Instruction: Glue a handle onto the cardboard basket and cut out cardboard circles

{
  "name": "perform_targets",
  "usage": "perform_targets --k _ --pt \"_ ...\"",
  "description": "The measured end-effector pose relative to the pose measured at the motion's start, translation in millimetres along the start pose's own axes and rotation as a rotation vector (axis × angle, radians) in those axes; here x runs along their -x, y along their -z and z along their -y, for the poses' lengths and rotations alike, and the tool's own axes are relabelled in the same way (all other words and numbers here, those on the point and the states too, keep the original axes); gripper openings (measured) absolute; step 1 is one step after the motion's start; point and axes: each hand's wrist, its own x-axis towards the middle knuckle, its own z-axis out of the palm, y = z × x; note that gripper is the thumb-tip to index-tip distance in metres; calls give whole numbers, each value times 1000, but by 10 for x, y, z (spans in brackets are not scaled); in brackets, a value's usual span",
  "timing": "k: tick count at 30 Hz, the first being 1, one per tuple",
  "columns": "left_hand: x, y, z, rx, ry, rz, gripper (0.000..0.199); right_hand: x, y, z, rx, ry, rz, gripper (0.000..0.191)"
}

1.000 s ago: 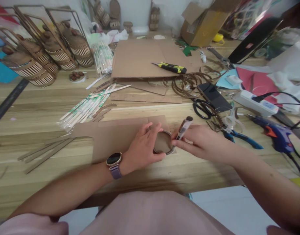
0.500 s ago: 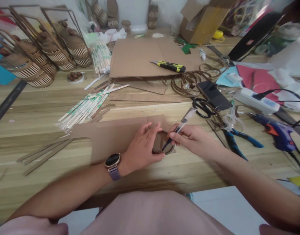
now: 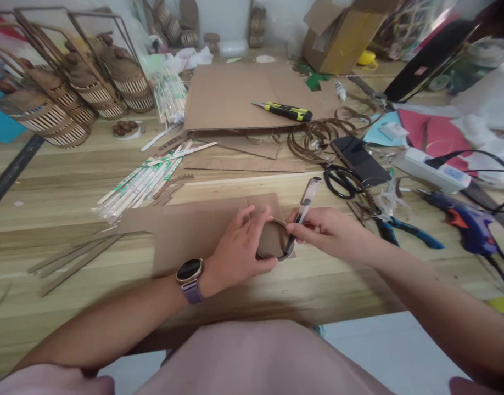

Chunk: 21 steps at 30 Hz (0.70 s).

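A round brown ring [image 3: 280, 221] lies flat on a piece of cardboard [image 3: 194, 227], near its right end. My left hand [image 3: 238, 247] grips the ring's left side, thumb at the near rim and fingers at the far rim, and rests on the cardboard. Pinched in my right hand [image 3: 324, 230] is a clear-barrelled pen [image 3: 307, 198], held tilted. Its dark tip is inside the ring, at the inner right edge. Part of the ring's left rim is hidden under my left hand.
Scissors [image 3: 340, 182], a phone [image 3: 361, 160], blue-handled pliers [image 3: 412, 230] and a glue gun [image 3: 466, 219] lie to the right. A utility knife [image 3: 283, 111] rests on a cardboard sheet [image 3: 227, 93] behind. Wrapped sticks [image 3: 147, 178] and woven lanterns [image 3: 128, 82] are left.
The pen tip has moved right along the inside of the ring, and the pen stands more upright. My left hand and the ring have stayed in place.
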Motion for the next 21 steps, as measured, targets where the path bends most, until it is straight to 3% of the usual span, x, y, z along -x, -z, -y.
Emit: perform_targets --k 6,16,21 --pt "9 -10 8 -12 -7 -11 90 -11 151 -18 82 44 -94 30" --pt "4 -35 36 -17 -20 -35 92 -37 -60 74 -38 114 15 27" --pt "-1 -28 31 -11 -13 -23 91 -42 5 7 51 144 -9 28"
